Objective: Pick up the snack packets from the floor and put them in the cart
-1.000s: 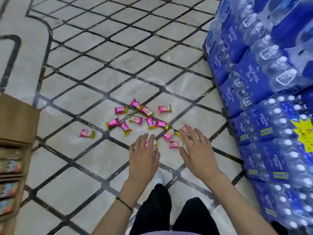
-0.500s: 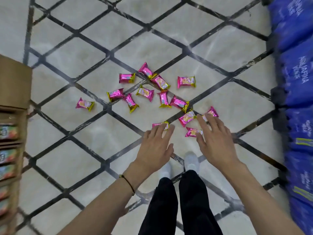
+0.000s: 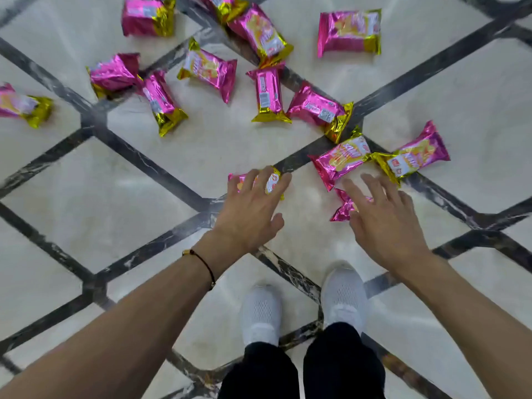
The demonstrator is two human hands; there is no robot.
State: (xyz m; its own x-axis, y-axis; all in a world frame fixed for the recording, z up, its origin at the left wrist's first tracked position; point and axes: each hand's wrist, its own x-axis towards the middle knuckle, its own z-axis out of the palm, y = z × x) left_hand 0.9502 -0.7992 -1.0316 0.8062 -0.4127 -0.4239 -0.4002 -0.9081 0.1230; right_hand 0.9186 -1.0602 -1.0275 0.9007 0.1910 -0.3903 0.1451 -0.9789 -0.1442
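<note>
Several pink and gold snack packets lie scattered on the marble floor (image 3: 201, 156). My left hand (image 3: 250, 208) reaches down with straight fingers laid over the nearest packet (image 3: 273, 182). My right hand (image 3: 380, 214) hovers with spread fingers over another packet (image 3: 344, 207), which is partly hidden under it. Two more packets (image 3: 341, 158) (image 3: 411, 159) lie just beyond my right fingers. Others (image 3: 269, 93) (image 3: 349, 31) sit farther out. The cart is out of view.
My two white shoes (image 3: 260, 312) (image 3: 344, 298) stand on the floor below my hands, with black trouser legs at the bottom edge. Dark stone lines (image 3: 138, 156) cross the pale tiles. A packet (image 3: 23, 103) lies at the far left edge.
The view has dropped much closer to the floor. Both hands have come down onto the nearest packets; the shelf at left and the water packs at right have left the frame.
</note>
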